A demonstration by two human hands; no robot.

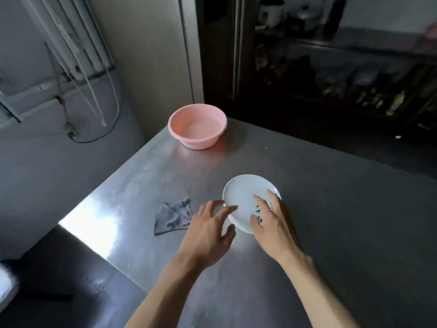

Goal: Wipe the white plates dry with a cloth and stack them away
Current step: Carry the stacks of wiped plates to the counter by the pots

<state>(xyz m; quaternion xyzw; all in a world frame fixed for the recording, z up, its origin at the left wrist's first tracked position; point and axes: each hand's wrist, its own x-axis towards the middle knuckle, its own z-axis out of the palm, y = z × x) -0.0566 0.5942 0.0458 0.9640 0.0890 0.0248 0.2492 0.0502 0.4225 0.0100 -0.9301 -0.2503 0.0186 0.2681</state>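
Note:
A small stack of white plates (241, 195) with dark lettering on the top one sits on the steel table (331, 209). My right hand (272, 223) lies over the near right part of the top plate, fingers spread and fairly straight. My left hand (210, 226) is at the stack's left edge, fingertips touching the rim, fingers loosely spread. A folded grey cloth (171, 216) lies flat on the table just left of my left hand; neither hand touches it.
A pink plastic basin (197, 129) stands at the table's far corner. A dark cabinet (331, 79) with dishes is behind the table on the right. The table's left edge drops to a dark floor (59, 268).

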